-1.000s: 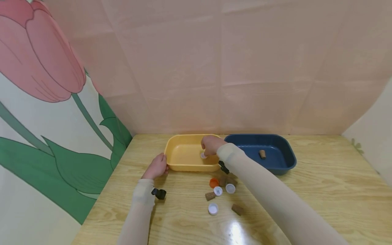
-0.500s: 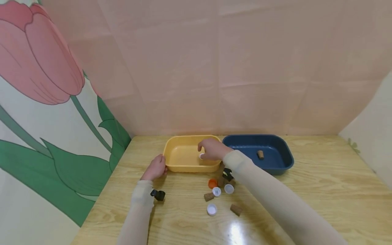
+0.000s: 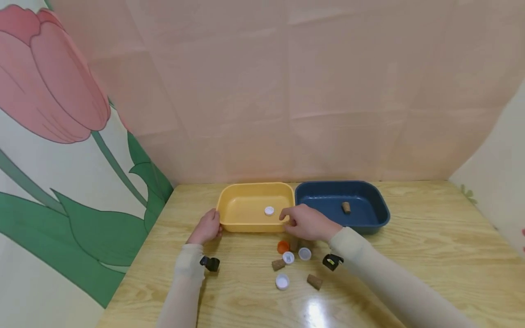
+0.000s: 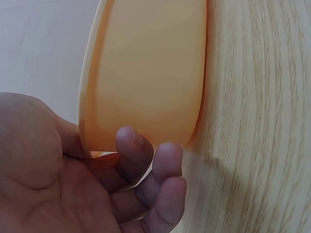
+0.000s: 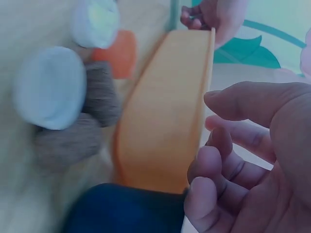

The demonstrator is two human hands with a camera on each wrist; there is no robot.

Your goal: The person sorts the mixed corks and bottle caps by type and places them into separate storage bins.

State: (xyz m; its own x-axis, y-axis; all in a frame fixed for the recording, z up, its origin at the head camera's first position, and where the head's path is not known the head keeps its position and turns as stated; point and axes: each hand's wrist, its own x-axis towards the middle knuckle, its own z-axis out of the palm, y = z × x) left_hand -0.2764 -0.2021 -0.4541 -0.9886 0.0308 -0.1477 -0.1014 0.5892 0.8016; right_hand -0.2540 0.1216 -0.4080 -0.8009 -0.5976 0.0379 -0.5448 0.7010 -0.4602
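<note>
A yellow tray (image 3: 246, 210) stands at the back of the wooden table with one white cap (image 3: 269, 210) lying in it. My left hand (image 3: 212, 226) grips the tray's front left corner; in the left wrist view its fingers (image 4: 146, 160) curl under the yellow tray's (image 4: 146, 73) rim. My right hand (image 3: 288, 217) hovers at the tray's front right corner, fingers loosely bent and holding nothing. The right wrist view shows the same empty fingers (image 5: 214, 160) beside the yellow tray (image 5: 165, 121).
A blue tray (image 3: 326, 202) holding a cork (image 3: 346, 207) touches the yellow one on its right. In front lie an orange cap (image 3: 283, 246), three white caps (image 3: 288, 257) and some corks (image 3: 314, 281).
My right hand let the white cap go in the yellow tray and drew back to the tray's near edge. The left hand stayed on the corner.
</note>
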